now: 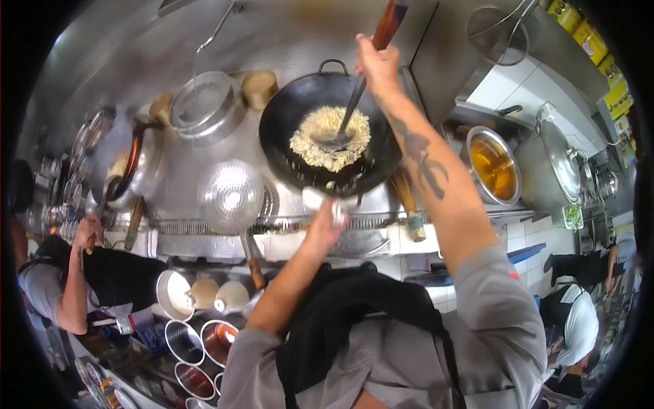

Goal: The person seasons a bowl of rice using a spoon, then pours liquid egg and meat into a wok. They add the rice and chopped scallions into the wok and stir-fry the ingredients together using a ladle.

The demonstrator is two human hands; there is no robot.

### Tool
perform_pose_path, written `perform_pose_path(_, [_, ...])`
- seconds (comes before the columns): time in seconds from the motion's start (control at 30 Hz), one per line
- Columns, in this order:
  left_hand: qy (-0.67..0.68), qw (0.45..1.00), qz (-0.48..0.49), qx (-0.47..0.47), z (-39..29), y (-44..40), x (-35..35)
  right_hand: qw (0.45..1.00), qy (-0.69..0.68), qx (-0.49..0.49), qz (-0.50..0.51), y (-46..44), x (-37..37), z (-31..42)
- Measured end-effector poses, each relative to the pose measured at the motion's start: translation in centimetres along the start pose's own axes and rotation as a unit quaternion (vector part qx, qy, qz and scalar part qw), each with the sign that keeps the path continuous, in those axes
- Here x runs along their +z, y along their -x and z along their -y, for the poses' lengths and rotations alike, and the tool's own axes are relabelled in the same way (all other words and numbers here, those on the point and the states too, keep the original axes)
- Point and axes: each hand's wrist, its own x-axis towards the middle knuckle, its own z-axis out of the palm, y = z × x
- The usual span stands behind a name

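Note:
A black wok (pixel 272 129) sits on the stove with pale, rice-like food (pixel 315 129) spread over its bottom. My right hand (pixel 379 65) is closed around the wooden handle of a ladle (pixel 353 105), whose metal head rests in the food. At the near rim of the wok, my left hand (pixel 325 228) is closed on a white cloth (pixel 320 200). Motion blurs this hand somewhat, and the part of the wok under the cloth is hidden.
Left of the wok lie a perforated strainer (pixel 233 194) and a lidded metal pot (pixel 202 102). A bamboo brush (pixel 414 221) and a bowl of amber liquid (pixel 492 167) are right. A co-worker's hand (pixel 87 230) tends another wok at far left. Seasoning containers (pixel 184 341) stand lower left.

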Motion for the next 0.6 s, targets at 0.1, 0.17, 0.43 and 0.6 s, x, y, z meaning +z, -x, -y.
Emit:
perform_pose_path(0.1, [-0.034, 0.998, -0.054, -0.001, 2.0, 7.0, 1.0, 0.995, -0.049, -0.046, 0.074, -1.1, 1.1, 5.0])
perform_pose_path(0.17, [0.011, 0.999, -0.037, 0.005, 2.1, 8.1, 1.6, 0.998, -0.022, -0.031, 0.051, -1.0, 1.6, 9.0])
perform_pose_path(0.43, [0.027, 0.999, 0.01, -0.017, -4.5, 11.7, 9.2, 0.996, -0.004, 0.048, 0.074, -1.2, 1.7, 11.4])
perform_pose_path(0.6, [0.023, 0.998, 0.005, 0.049, -1.2, 3.7, 3.1, 0.999, 0.048, -0.02, 0.009, 1.2, 0.3, -0.7])
